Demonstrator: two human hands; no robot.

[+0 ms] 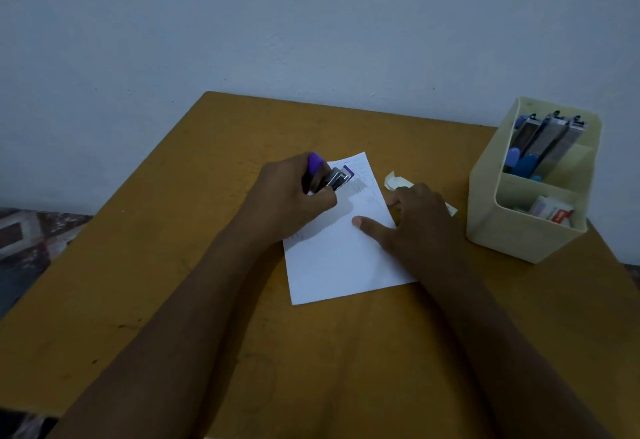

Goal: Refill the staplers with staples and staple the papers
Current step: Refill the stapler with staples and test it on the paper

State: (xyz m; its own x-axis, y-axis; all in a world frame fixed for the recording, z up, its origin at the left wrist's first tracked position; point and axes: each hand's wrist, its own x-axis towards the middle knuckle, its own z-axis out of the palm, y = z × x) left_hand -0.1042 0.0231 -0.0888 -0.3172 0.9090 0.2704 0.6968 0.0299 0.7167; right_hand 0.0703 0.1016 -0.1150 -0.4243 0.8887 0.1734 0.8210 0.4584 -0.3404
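On the wooden table, the left hand grips a purple stapler over the far left corner of the white papers. Beside it, the right hand presses the sheets flat, fingers spread. At right, a cream organizer holds more staplers.

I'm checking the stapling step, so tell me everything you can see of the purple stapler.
The purple stapler has purple plastic at its rear and nose and a shiny metal body. The left hand grips it, fingers curled round its middle. Its nose points right over the far left corner of the white paper. Whether it bites the paper is unclear.
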